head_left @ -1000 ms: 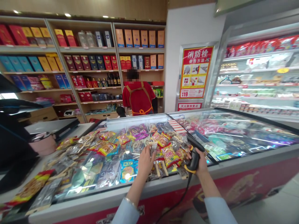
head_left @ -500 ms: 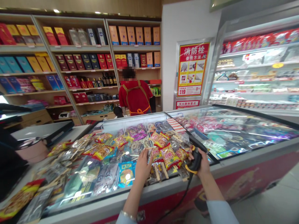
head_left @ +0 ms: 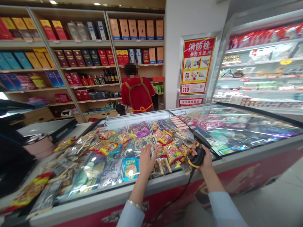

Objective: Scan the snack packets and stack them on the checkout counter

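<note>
My right hand [head_left: 207, 160] is wrapped round the handle of a black and yellow barcode scanner [head_left: 200, 155]. Its cable [head_left: 183, 198] hangs down in front of the freezer. Over the glass lid, my left hand [head_left: 146, 159] is open, fingers stretched forward, beside a group of yellow and red snack bags [head_left: 172, 152]. Whether its fingertips touch a bag I cannot tell. Just below the bags lie clear packs with wooden sticks [head_left: 163, 166]. Left of my left hand a blue packet [head_left: 129, 169] shows at the glass.
The chest freezer [head_left: 239, 157] runs across in front of me. More stick packs [head_left: 61, 164] and a large snack bag [head_left: 30, 192] lie at the left, near a pink container [head_left: 39, 145]. Behind the freezer stands a person in a red top [head_left: 139, 94], facing shelves [head_left: 82, 67].
The view has tilted slightly and shifted. My left hand has drawn a little closer to the snack bags, while my right hand keeps its hold on the scanner.
</note>
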`<state>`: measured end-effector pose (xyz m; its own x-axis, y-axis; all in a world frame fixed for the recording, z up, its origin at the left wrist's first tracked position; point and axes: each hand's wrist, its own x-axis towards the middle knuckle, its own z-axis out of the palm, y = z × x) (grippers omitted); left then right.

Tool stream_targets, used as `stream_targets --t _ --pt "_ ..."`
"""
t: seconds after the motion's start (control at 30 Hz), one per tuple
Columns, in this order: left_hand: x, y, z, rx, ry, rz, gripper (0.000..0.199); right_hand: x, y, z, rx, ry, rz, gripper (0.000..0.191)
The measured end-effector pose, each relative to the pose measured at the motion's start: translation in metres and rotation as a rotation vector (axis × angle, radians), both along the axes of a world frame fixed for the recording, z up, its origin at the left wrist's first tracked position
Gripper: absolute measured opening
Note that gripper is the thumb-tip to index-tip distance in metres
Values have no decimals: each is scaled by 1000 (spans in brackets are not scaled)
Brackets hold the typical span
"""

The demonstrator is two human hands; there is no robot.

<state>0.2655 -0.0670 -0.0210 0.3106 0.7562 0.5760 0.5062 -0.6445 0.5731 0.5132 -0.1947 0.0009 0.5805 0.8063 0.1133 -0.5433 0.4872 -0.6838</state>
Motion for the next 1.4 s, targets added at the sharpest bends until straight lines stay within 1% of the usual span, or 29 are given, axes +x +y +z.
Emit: stream_targets --t 0.1,0.17,0.27,0.33,0.43,0.5,0.6,0.7,0.8,0.87,0.93,0.97,1.03,1.1,1.17,1.27,1.4 --pt "-8 -4 11 26 -64 -13 31 -6 -9 10 49 -19 -45 24" --pt "-19 -6 18 35 -98 -10 29 -11 -16 19 62 -48 -57 23" --pt "-45 -7 25 46 -123 20 28 -25 -23 35 73 -97 -41 24" --pt "-66 -7 27 58 -127 58 27 -42 -22 45 76 -113 -11 24" --pt "-104 -3 26 89 -106 117 25 -79 -16 54 55 -108 79 24" --pt "-133 -1 22 115 -89 166 24 -110 -10 56 19 -101 167 22" --pt "-172 3 16 135 -84 265 24 -157 3 53 -5 -61 301 22" --pt "-198 10 12 146 -75 344 28 -198 21 45 -27 -20 431 24" --pt "-203 25 11 189 -44 397 33 -232 43 36 -28 -5 535 25" --pt "-199 39 14 236 0 398 34 -251 58 29 -14 9 562 27" --pt "-191 55 20 269 48 392 35 -265 71 22 7 25 567 29" --pt "-187 63 24 275 75 401 36 -271 76 18 10 29 569 29" --pt "-180 76 34 259 147 459 39 -278 84 12 -14 39 571 31" --pt "-174 86 43 209 248 545 43 -281 86 8 -53 56 581 34" --pt "-172 94 48 142 356 620 42 -281 86 5 -75 81 586 36" --pt "-174 102 45 60 463 683 36 -281 84 1 -89 124 565 36" --pt "-182 107 31 -23 466 736 44 -282 84 -1 -135 144 543 36"
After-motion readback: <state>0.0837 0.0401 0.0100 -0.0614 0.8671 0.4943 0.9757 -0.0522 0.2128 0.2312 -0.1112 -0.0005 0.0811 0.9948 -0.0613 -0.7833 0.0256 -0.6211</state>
